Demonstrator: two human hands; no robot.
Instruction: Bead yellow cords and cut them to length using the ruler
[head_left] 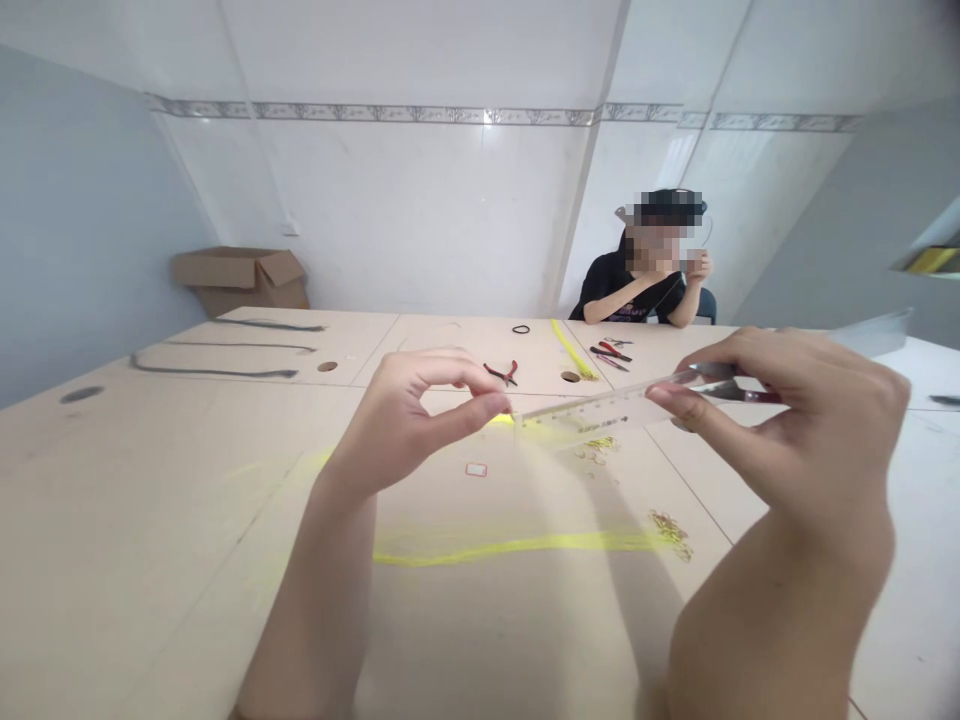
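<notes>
My left hand (409, 410) is raised over the table with thumb and fingers pinched on the left end of a clear plastic ruler (600, 410). My right hand (780, 420) pinches the ruler's right end, and the ruler hangs level between them. A thin yellow wire seems to run along the ruler, blurred. Below on the table lies a bundle of yellow wires (517, 546) with small brass terminals (671, 530) at its right end.
A light wooden table (150, 500) fills the view. Red-handled pliers (504, 372), more yellow wire (574, 352), cutters (611, 352) and black cables (217, 371) lie farther back. Another person (645, 290) sits at the far side. A cardboard box (240, 280) stands by the wall.
</notes>
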